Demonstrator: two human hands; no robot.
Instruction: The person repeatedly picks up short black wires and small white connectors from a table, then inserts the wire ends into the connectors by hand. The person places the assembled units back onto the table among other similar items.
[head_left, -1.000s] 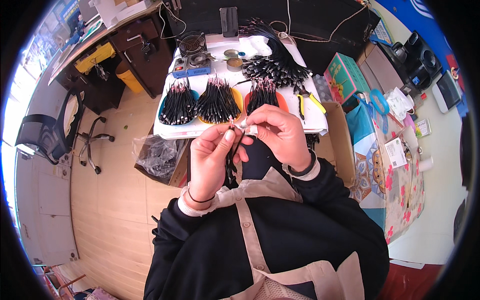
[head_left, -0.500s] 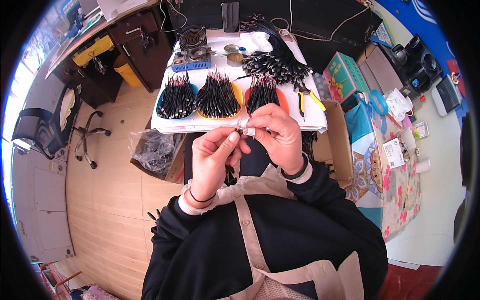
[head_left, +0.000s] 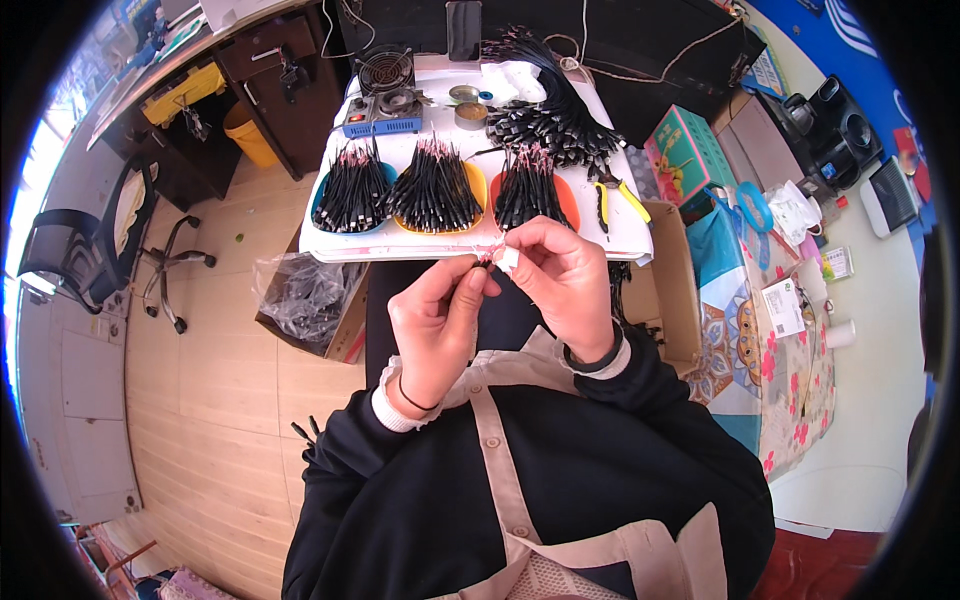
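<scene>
Just beyond the near edge of the white table, my two hands meet at their fingertips. My left hand (head_left: 432, 318) is closed in a pinch on a short dark cable end (head_left: 484, 265), most of it hidden by the fingers. Thumb and fingers of my right hand (head_left: 566, 288) pinch close by at the fine wires of that end; a small white piece (head_left: 508, 258) shows at its fingertips, either a wrap or something held. Past my hands, black cables with pinkish tips fill a blue tray (head_left: 327, 222), a yellow tray (head_left: 478, 185) and an orange tray (head_left: 569, 203).
A large cable bundle (head_left: 560, 125) lies at the table's back right, near yellow-handled wire strippers (head_left: 603, 207). A blue heating device (head_left: 384, 124) and round tins (head_left: 470, 116) stand at the back left. Cardboard boxes (head_left: 668, 290) flank the table; an office chair (head_left: 110, 235) is left.
My right hand has shifted slightly right and down, its fingertips drawing a little away from the left. My left hand still pinches the cable end. The view has shifted slightly.
</scene>
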